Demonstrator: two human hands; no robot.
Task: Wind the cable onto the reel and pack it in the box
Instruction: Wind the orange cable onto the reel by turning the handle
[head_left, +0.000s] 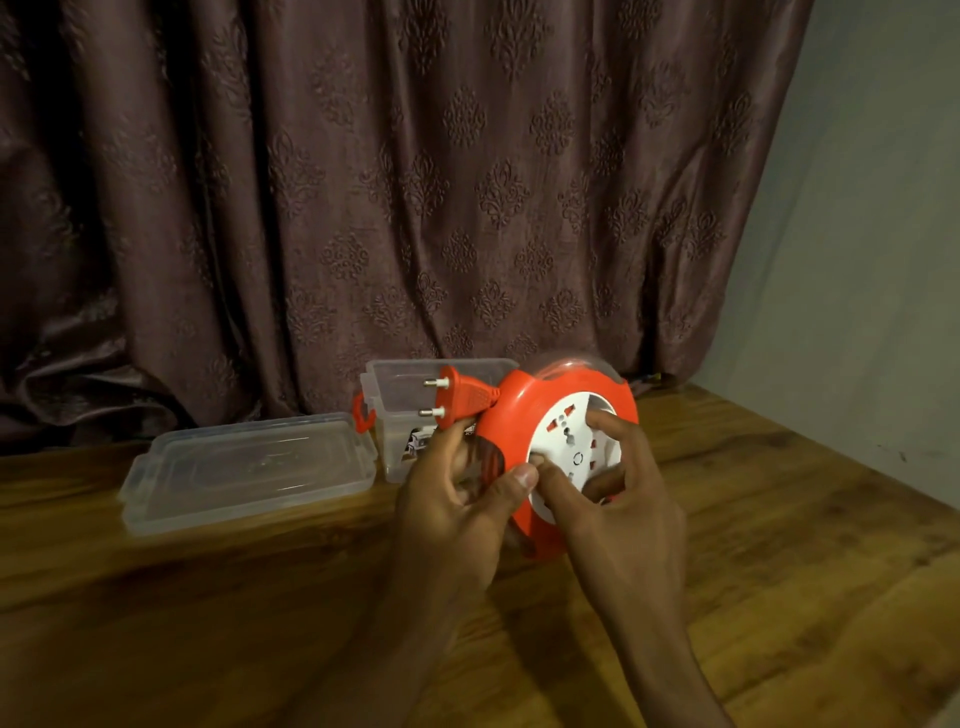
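Wooden table (218, 597), brown planks with visible grain, dim warm light. Behind it a dark mauve curtain (389, 182) with embossed damask motifs, hanging in folds down to the table's back edge. Plain grey-green wall (857, 260) on the right.

Reel (558, 457): orange housing, white socket face, clear dome at its top back. Held tilted above the table by both hands, face toward the camera. Left hand (457, 514) grips the reel's left edge, thumb pressed on the rim of the white face, other fingers curled behind the housing. Right hand (623, 499) lies on the white face, fingers spread and bent, tips hooked into the face's recesses. Orange two-pin plug (460, 400) sticks out at the reel's upper left, pins pointing left, just above the left fingers. Cable is not visible as loose length; whether it is wound inside cannot be told.

Clear plastic box (395, 395) stands open behind the reel, orange latch on its left end. Something printed shows through its wall; the writing is too small to read. Clear lid (249, 467) lies flat on the table, touching or just beside the box's left side. No readable brand on the reel.
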